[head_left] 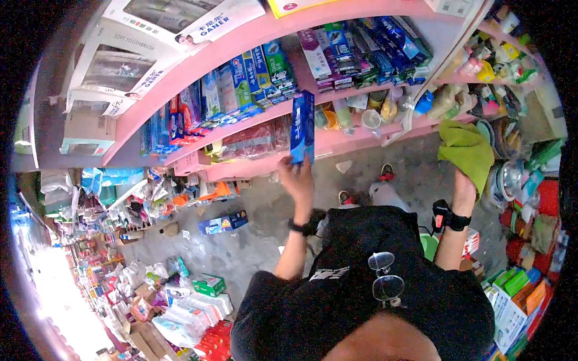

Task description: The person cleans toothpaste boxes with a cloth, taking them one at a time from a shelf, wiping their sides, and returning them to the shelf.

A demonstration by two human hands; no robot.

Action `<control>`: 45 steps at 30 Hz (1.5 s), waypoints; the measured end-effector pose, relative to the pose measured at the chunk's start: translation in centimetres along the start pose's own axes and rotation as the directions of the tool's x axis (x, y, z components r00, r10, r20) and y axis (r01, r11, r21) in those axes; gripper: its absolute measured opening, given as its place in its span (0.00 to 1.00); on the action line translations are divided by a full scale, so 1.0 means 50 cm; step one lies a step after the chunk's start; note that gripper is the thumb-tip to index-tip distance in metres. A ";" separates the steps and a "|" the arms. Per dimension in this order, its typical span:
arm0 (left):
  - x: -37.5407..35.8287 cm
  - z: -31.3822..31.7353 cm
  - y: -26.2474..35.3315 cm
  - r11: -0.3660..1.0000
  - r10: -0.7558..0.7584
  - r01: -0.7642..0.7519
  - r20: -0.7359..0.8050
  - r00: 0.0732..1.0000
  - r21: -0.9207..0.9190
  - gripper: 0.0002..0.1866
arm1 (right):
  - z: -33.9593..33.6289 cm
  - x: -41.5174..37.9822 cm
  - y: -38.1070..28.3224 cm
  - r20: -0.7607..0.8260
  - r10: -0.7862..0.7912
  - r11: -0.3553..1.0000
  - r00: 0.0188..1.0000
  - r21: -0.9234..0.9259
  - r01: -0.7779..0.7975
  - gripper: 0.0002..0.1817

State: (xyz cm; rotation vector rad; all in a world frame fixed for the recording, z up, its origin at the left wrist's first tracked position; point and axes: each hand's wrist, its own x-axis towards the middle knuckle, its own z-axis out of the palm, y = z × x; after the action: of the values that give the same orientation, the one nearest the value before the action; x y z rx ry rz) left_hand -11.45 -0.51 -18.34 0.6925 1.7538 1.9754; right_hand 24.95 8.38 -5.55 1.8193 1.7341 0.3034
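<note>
My left hand [297, 178] grips the lower end of a dark blue toothpaste box [302, 127], which stands nearly upright in front of the pink shelf. Behind it, rows of toothpaste boxes [244, 84] fill the shelf to the left. More boxes [367, 51] are stacked to the right. Over on the right side, my right hand [462, 182] holds a yellow-green cloth [466, 150]. The cloth drapes over the fingers and hides most of them.
Pink shelving [346, 141] curves across the front. White toothbrush cartons [117, 63] stand on the upper left shelf. A blue box [223, 223] and a green box [209, 284] lie low on the left, near plastic-wrapped packs [192, 316]. Metal basins [509, 180] sit at the right.
</note>
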 end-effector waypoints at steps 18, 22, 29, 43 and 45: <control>-0.027 0.184 0.044 0.671 0.394 -0.470 0.261 0.881 0.574 0.19 | 0.220 0.064 -0.015 -0.505 0.232 0.395 0.831 0.830 0.394 0.21; 0.010 0.180 0.039 0.663 0.393 -0.462 0.252 0.884 0.589 0.17 | 0.165 0.053 -0.039 -0.468 0.203 0.182 0.860 0.881 0.436 0.21; 0.166 0.242 0.016 0.571 0.351 -0.488 0.341 0.872 0.660 0.19 | 0.121 0.040 -0.082 -0.427 0.130 -0.026 0.895 0.901 0.434 0.21; 0.175 0.392 0.144 0.607 0.485 -0.599 0.353 0.800 0.523 0.28 | 0.171 -0.013 -0.047 -0.505 0.091 0.257 0.859 0.845 0.469 0.19; 0.213 0.455 0.193 0.562 0.492 -0.589 0.338 0.802 0.580 0.32 | 0.152 -0.021 -0.039 -0.222 0.001 0.170 0.975 0.961 0.218 0.19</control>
State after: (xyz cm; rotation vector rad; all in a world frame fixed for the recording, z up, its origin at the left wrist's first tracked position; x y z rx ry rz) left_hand -5.84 22.63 -5.80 1.7657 2.3682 1.4847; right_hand 27.40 5.33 -12.43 2.4908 2.4447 -1.1157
